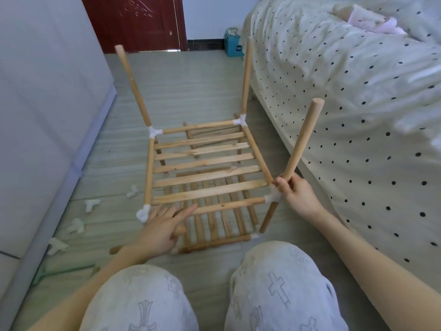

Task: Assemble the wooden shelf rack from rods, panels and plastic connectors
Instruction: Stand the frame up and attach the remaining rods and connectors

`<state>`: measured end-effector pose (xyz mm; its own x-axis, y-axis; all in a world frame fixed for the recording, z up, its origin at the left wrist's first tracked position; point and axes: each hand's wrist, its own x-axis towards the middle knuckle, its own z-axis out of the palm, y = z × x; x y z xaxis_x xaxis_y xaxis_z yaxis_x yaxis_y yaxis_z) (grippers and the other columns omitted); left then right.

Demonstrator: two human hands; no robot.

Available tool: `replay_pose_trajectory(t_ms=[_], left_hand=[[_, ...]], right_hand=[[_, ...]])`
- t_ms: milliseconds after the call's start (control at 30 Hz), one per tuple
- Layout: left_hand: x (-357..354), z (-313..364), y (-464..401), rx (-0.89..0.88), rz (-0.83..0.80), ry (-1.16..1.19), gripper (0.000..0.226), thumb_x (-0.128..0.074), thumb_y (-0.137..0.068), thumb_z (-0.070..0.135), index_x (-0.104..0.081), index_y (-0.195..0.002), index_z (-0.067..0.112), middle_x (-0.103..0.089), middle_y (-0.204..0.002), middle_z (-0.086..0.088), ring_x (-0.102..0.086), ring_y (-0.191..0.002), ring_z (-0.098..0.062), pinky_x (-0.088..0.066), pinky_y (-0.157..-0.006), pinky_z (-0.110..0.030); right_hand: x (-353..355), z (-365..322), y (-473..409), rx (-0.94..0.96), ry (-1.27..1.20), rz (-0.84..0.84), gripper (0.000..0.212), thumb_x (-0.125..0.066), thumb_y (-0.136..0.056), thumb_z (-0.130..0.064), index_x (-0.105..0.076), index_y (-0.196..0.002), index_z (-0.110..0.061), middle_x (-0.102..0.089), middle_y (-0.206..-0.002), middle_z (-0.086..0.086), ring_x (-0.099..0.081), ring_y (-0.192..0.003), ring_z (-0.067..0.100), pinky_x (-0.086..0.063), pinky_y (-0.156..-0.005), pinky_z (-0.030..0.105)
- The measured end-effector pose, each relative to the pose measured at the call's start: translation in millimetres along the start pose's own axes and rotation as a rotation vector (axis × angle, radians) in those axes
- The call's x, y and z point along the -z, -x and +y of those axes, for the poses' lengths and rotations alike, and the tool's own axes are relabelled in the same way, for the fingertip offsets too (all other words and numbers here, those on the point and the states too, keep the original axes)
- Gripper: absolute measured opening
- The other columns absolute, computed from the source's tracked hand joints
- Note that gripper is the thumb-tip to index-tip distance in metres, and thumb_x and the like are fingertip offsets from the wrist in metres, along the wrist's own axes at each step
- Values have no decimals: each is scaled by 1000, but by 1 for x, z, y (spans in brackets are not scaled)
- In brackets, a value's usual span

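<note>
A slatted wooden panel [205, 161] framed by rods stands raised above the floor, with white plastic connectors at its corners. Upright rods rise from the far left corner [132, 84] and the far right corner [245, 77]. My right hand [294, 191] grips the base of a third rod [303, 139], which leans right above the near right connector [274, 198]. With fingers spread, my left hand [162, 226] lies flat by the front rod [229, 205], just right of the near left connector [143, 212]. Another slatted panel [214, 225] lies on the floor underneath.
Several loose white connectors [91, 204] lie on the floor at the left beside a pale cabinet [43, 115]. A bed with a dotted cover [358, 115] runs close along the right. A dark red door [143, 22] and a teal box [232, 45] stand at the back.
</note>
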<state>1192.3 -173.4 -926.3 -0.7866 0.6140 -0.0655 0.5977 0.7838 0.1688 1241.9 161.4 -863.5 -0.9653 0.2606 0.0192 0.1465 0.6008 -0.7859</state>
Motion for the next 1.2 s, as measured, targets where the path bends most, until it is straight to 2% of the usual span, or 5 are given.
replay_pose_trajectory(t_ms=[433, 567, 733, 967, 1200], left_hand=[[40, 11, 3, 180, -13, 677, 34, -41, -97, 9, -54, -126, 22, -59, -125, 1, -51, -119, -12, -36, -106, -29], [99, 18, 9, 268, 296, 927, 19, -45, -98, 15, -61, -98, 24, -60, -57, 10, -63, -62, -6, -52, -80, -35], [169, 4, 29, 319, 765, 1231, 22, -42, -100, 22, -58, -86, 15, -35, -43, 11, -38, -40, -8, -47, -48, -24], [183, -5, 39, 367, 1011, 1275, 21, -42, -99, 16, -55, -83, 13, -33, -42, 10, -34, -39, -9, -43, -47, -24], [176, -9, 56, 379, 1024, 1238, 20, -45, -99, 18, -55, -82, 12, -32, -42, 9, -30, -39, -10, -40, -45, -23]], right_hand=[[-6, -5, -17, -51, 4, -9, 24, -49, -96, -31, -58, -98, -9, -64, -96, 8, -61, -89, 21, -49, -72, 29], [-6, -8, -15, -131, 61, -42, 27, -45, -97, -33, -56, -98, -8, -60, -92, 7, -59, -84, 21, -42, -60, 23], [-20, -28, 2, -286, 626, -204, 37, -33, -100, -38, -56, -92, -10, -59, -78, 3, -57, -63, 16, -48, -57, 28], [-93, -66, 2, 309, 630, -566, 55, -36, -98, -44, -24, -147, -23, -22, -154, 5, -20, -141, 23, -19, -115, 44], [-123, -41, -1, 324, 866, -563, 60, -28, -96, -54, -5, -148, -37, 12, -158, -3, -3, -145, 17, 3, -115, 49]])
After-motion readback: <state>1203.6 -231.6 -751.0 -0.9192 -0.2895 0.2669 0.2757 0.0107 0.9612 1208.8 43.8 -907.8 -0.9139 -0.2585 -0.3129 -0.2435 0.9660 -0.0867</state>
